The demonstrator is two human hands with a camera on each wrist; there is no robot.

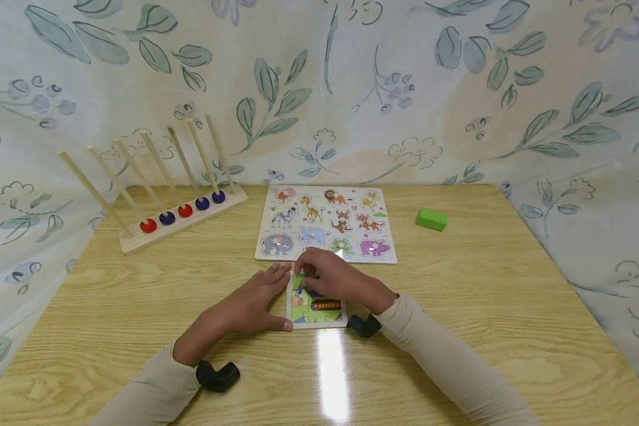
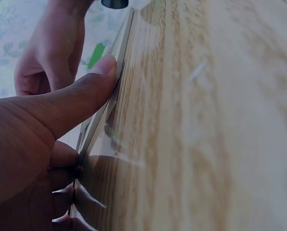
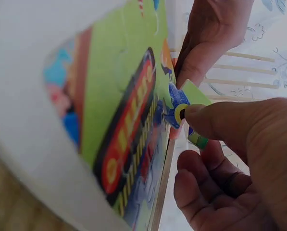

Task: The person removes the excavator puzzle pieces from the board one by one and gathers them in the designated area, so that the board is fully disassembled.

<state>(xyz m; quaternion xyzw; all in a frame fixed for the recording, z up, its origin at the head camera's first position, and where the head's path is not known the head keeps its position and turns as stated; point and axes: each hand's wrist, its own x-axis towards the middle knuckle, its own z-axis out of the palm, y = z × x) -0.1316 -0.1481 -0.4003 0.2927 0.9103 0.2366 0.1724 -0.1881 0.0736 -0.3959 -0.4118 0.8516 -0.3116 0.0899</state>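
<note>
Pegs on the wooden rack [image 1: 178,216] stand at ten o'clock on the wooden table [image 1: 511,307], each rod with a red or blue bead at its foot. Nearer, the left hand [image 1: 250,302] lies flat with its fingers together, thumb pressed along the left edge of the small jigsaw tray [image 1: 315,322], which sits at the table's centre, just this side of the animal peg puzzle [image 1: 327,223] at twelve o'clock. The right hand [image 1: 341,278] arches over the tray's far end, and the right wrist view shows its thumb and fingers pinching a jigsaw piece [image 3: 181,111] at the tray's edge, not yet seated. A green block [image 1: 431,219] rests at two o'clock, well apart. Risk, as I judge it: the piece looks tilted, so pressing it down askew could jam it or lift its neighbours; if the bracing thumb slips, the tray may skid across the glossy tabletop.
</note>
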